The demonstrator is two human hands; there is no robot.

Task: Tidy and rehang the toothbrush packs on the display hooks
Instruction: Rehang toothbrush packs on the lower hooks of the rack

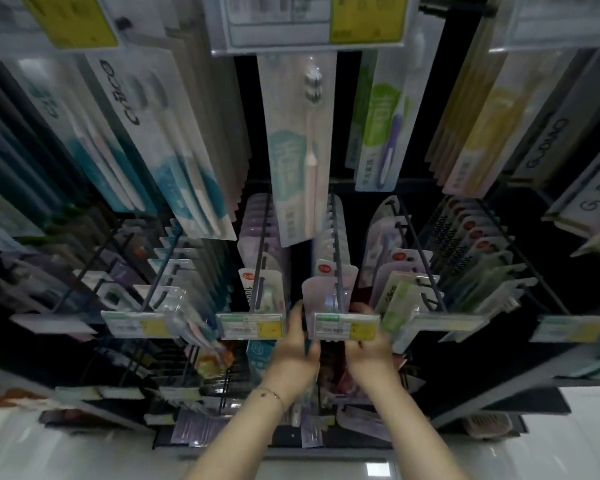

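The left hand [297, 344] is flat, its fingers straight against the left edge of the front lilac toothbrush pack [326, 292], which hangs on the centre hook [338, 268]. Only narrow gaps separate it from the neighbouring rows. The right hand [368, 341] reaches behind the price label [343, 327], and its grip is hidden.

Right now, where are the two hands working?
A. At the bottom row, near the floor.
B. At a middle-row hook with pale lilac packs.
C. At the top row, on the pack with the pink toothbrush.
B: the left hand and the right hand flank the price label of a middle-row hook, at its front pale lilac toothbrush pack.
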